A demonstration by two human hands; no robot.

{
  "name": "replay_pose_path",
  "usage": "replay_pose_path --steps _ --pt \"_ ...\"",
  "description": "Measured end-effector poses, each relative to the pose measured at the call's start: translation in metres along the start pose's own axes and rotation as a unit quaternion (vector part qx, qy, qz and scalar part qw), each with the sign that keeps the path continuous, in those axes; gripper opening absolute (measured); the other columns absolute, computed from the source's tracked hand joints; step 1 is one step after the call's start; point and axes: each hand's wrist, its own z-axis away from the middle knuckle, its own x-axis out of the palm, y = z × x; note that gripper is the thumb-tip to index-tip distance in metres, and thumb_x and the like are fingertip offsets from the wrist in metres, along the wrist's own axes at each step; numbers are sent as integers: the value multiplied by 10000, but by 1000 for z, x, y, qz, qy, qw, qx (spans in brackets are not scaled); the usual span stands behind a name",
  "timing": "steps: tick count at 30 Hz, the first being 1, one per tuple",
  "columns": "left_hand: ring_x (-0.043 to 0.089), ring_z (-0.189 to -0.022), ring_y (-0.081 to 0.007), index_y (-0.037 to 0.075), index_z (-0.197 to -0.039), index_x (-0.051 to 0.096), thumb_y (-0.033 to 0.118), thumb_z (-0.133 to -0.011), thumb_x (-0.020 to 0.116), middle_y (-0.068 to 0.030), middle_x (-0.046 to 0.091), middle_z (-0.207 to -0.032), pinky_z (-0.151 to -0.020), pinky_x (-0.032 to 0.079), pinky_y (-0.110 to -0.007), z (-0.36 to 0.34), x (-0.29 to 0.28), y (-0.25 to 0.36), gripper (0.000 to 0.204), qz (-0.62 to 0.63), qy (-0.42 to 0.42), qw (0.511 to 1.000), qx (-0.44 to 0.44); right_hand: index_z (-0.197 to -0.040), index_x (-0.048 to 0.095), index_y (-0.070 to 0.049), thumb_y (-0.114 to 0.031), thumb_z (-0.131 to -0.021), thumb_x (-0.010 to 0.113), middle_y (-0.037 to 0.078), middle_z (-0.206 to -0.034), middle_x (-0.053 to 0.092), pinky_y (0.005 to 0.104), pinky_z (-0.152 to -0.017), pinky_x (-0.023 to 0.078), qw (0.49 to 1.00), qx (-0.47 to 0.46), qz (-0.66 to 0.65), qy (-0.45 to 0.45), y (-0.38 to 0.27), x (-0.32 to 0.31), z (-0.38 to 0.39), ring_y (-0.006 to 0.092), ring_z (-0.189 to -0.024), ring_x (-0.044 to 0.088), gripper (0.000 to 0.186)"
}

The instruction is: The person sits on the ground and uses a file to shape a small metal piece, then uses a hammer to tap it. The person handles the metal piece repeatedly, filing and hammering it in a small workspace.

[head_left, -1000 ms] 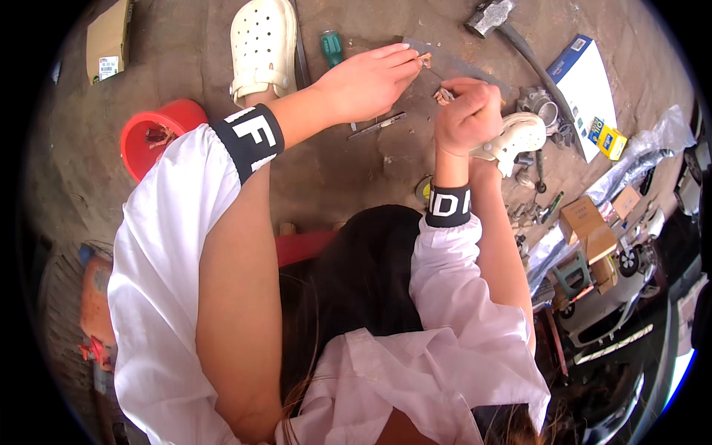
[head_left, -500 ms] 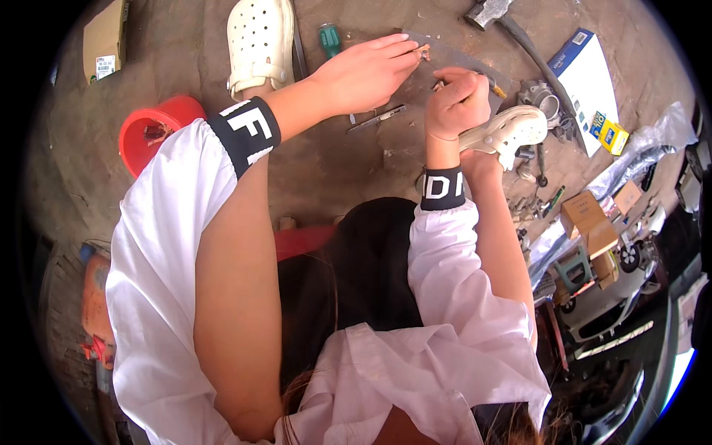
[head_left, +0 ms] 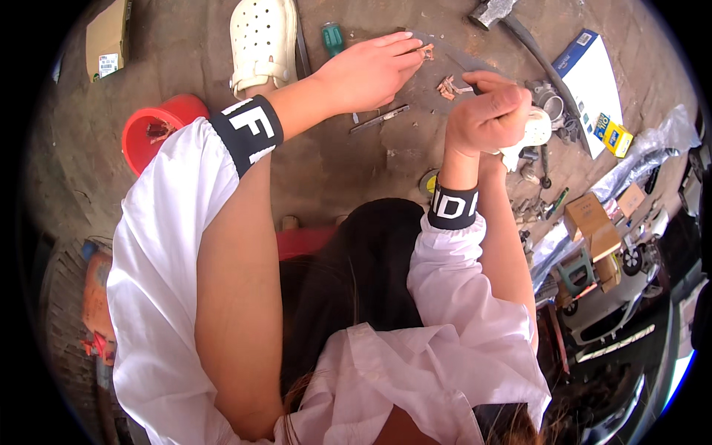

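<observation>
Where the brown floor (head_left: 371, 174) spreads out, copper scraps (head_left: 448, 87) lie between the left hand (head_left: 367, 74) and right hand (head_left: 486, 119). The left grip's fingers stretch out, the right's curl; whether either clamps anything I cannot tell, the undersides being hidden. Two clogs (head_left: 259, 44) show, the right partly covered; one hammer (head_left: 538, 57), far right; one bucket (head_left: 182, 111), left.
</observation>
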Motion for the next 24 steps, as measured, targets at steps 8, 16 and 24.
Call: replay_pose_path --steps 8,16,24 --pt "419 -1324 -222 -37 -1270 566 162 -741 699 -74 540 -1301 -1176 291 -357 0 3 -2 581 3 -9 1000 -1 -652 539 -68 -186 -1025 454 -4 -546 623 259 -412 400 1000 18 2 -15 1 7 -3 138 -408 521 401" --pt "418 -1333 -222 -32 -1253 580 133 -738 696 -76 537 -1328 -1176 295 -369 -2 -1 2 553 7 -4 1000 1 -687 546 -52 -195 -1024 441 27 -601 646 269 -478 420 997 52 33 -40 18 -3 9 169 -470 546 381" --pt "590 -1079 -241 67 -1130 661 70 -806 641 -31 629 -1214 -969 472 -386 -4 -10 -9 325 228 112 956 -149 -729 548 -11 -227 -1031 441 93 -611 622 294 -541 429 945 164 9 -285 -12 -3 -42 148 -544 560 386"
